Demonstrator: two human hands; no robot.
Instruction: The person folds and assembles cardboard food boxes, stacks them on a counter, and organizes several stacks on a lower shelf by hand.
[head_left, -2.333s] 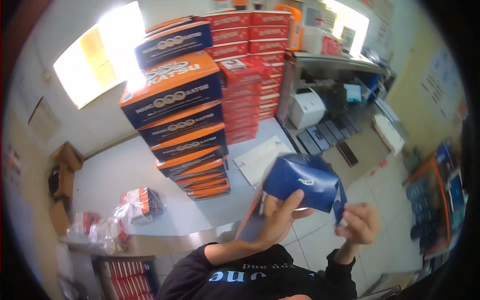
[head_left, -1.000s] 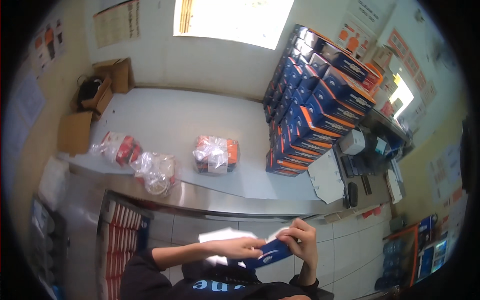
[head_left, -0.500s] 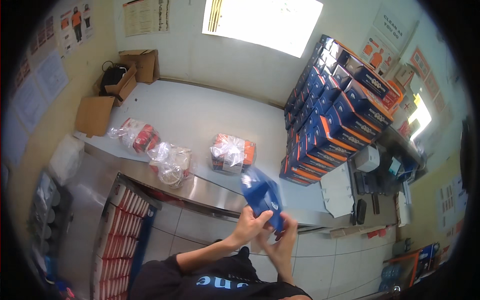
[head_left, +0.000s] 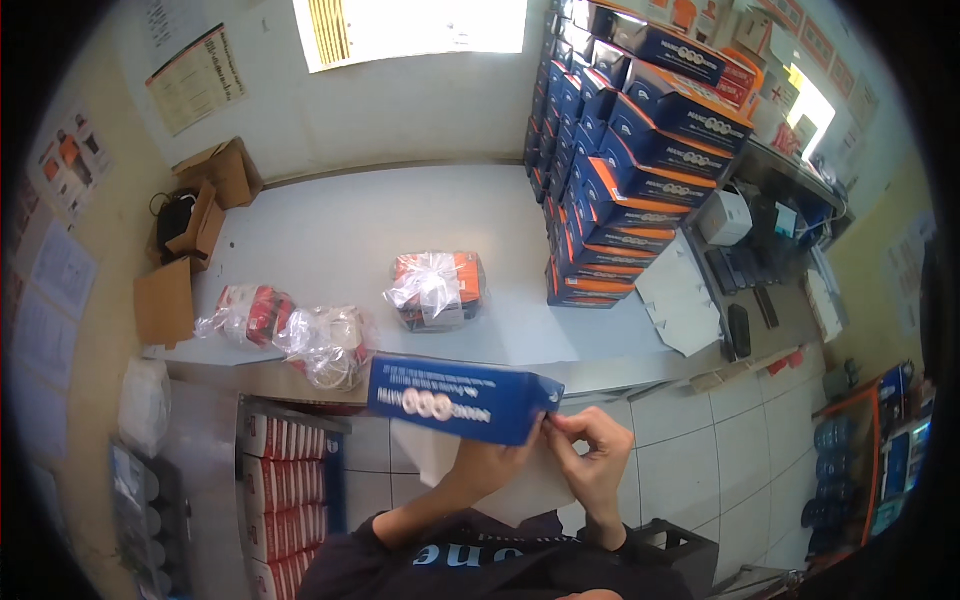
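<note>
A dark blue carton [head_left: 455, 397] with pale printing, partly folded, is held in front of my body, its long side turned up. My left hand [head_left: 488, 466] grips it from below near the right end; its fingers are partly hidden behind the carton. At that same end my right hand [head_left: 596, 448] pinches the edge beside a small end flap, thumb and finger pressed together. A pale panel [head_left: 425, 452] hangs beneath the carton, left of my left forearm. Beyond the carton, a clear plastic-wrapped orange and dark bundle [head_left: 437, 290] sits on the white table.
Two more plastic-wrapped bundles, one red [head_left: 255, 315] and one whitish [head_left: 328, 345], lie on the table's left front. A tall stack of blue and orange cartons [head_left: 640, 190] stands at right beside flat white card [head_left: 682, 292]. Red-and-white boxes [head_left: 285, 475] fill a rack below.
The carton has swung from a tilted, nearly upright pose to lying lengthwise, its printed side now showing. My right hand has moved to its right end. The view has shifted too.
</note>
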